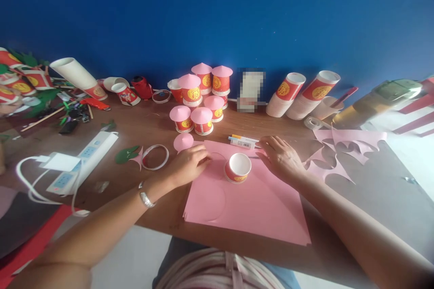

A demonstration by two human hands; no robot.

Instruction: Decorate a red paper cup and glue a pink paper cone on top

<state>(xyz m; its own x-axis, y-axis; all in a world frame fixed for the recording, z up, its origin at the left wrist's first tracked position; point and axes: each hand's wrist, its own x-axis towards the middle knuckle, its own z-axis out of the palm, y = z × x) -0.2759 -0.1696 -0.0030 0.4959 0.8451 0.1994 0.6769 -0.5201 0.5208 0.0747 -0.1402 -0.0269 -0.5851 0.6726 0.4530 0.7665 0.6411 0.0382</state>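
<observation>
A short red-and-white paper cup (240, 165) stands upright on pink paper sheets (261, 207) in front of me. My left hand (191, 162) rests at the sheets' upper left, fingers loosely bent over the paper and apart from the cup. To the cup's right, my right hand (280, 156) is low over the sheets with its fingers curled down. A thin grey blade, apparently of scissors (252, 157), sticks out by its thumb; the handles are hidden. Faint circles are drawn on the top sheet. Pens (242, 138) and a small white block (242, 144) lie beyond the cup.
Several cups with pink cone tops (202, 119) stand behind. Stacked cups (288, 92), a tape roll (312, 123) and a bottle (376, 101) are right, by pink paper scraps (328, 167). Leftward lie a white ring (156, 157) and a power strip (83, 162) with cables.
</observation>
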